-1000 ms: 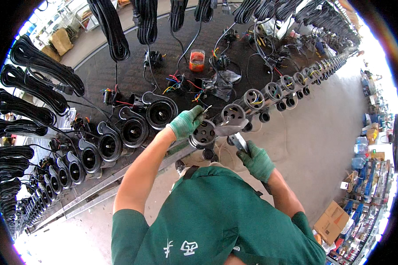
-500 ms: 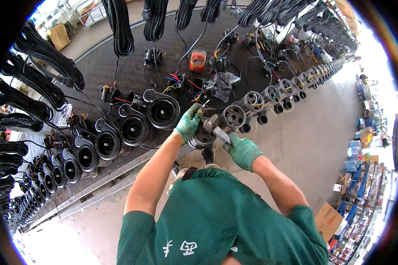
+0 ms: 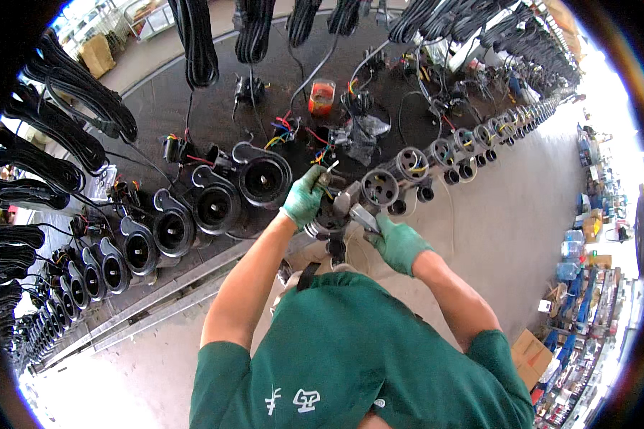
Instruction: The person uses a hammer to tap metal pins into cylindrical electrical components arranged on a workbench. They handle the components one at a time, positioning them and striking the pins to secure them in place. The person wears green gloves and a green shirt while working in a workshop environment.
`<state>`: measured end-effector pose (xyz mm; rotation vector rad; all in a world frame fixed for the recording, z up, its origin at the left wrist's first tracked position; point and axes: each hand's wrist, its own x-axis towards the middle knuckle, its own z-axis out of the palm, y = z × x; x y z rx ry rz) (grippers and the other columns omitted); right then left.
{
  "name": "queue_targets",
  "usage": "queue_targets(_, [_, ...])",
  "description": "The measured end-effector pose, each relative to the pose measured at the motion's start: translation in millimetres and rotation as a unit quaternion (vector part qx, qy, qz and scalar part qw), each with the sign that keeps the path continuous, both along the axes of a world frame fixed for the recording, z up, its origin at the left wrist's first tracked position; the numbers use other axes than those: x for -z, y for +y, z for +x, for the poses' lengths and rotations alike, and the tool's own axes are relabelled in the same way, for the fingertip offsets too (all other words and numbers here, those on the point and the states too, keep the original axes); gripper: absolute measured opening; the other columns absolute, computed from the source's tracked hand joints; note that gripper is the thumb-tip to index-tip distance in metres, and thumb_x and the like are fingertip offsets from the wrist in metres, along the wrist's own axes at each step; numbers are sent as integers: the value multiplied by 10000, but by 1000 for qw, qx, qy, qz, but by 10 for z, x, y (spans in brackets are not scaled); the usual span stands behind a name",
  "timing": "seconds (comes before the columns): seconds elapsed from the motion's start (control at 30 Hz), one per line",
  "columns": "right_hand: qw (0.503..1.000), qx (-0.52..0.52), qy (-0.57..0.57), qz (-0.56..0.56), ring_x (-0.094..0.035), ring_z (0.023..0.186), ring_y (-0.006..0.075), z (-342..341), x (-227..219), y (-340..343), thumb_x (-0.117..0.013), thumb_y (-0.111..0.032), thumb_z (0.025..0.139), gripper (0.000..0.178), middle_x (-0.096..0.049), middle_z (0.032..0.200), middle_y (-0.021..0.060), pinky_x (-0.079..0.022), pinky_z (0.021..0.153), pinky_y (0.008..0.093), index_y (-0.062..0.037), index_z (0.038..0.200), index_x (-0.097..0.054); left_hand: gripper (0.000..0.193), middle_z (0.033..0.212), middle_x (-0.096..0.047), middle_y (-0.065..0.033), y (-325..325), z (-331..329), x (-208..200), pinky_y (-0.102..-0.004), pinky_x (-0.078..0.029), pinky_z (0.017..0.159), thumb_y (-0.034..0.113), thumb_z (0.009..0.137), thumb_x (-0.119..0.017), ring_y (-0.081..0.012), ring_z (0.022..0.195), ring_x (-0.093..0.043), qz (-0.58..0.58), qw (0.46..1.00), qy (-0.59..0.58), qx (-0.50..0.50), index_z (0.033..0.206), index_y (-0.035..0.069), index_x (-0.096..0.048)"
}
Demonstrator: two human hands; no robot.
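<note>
My right hand [image 3: 401, 244], in a green glove, is closed round the flat grey handle of a hammer [image 3: 365, 218]. The hammer's metal head lies over a round black housing [image 3: 329, 218] at the table's front edge, hiding part of it. My left hand [image 3: 305, 196], also gloved in green, is closed at the left side of that housing. A thin pale tip sticks up past its fingers, but what they grip is too small to make out. Just right of the hammer stands a round housing [image 3: 380, 187] with holes in its face.
A row of black open housings with hooked rims [image 3: 265, 180] runs along the table edge to the left. More perforated housings [image 3: 411, 164] continue right. Coiled black cables [image 3: 254, 32] hang above the dark table [image 3: 215, 118]. An orange-red container [image 3: 322, 98] stands among wired parts.
The hammer has shifted slightly and its handle is tilted a little differently. My right hand has moved slightly with it; my left hand stays almost in place.
</note>
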<state>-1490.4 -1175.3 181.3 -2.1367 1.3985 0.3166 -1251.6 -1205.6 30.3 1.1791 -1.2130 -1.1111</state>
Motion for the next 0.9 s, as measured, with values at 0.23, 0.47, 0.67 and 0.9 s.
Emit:
queue_targets(0.23, [990, -10, -115, -81, -656, 837, 523, 6, -43, 170, -546, -365, 1031, 409, -682, 899, 311, -496, 699, 618, -9, 1209, -453, 198, 973, -688, -60, 10, -12, -47, -296, -490, 847, 178, 1090, -531, -120, 893, -551, 31, 998, 51, -1, 1163, 10, -606])
queue_targets(0.47, [998, -50, 30, 14, -654, 887, 519, 108, 74, -32, -547, -378, 1026, 402, -679, 919, 320, -493, 738, 617, -20, 1174, -442, 184, 932, -665, -62, -43, 34, 42, -291, -487, 833, 163, 1075, -554, -124, 871, -537, 34, 999, -15, 0, 1164, 11, -608])
queue_targets(0.67, [993, -22, -100, -65, -672, 862, 508, 34, -147, 67, -556, -337, 1015, 421, -693, 920, 306, -514, 722, 598, 9, 1238, -468, 164, 1054, -637, 24, -18, 109, 249, -265, -482, 888, 108, 1084, -522, -78, 948, -542, 12, 998, 67, 12, 1221, 50, -592])
queue_targets(0.9, [998, -58, 19, 31, -666, 966, 504, 95, 118, -178, -583, -317, 995, 407, -700, 968, 305, -524, 801, 577, 4, 1222, -479, 180, 998, -655, -10, -16, 30, 78, -271, -491, 815, 156, 1092, -517, -82, 885, -519, 34, 998, -44, 20, 1186, 28, -602])
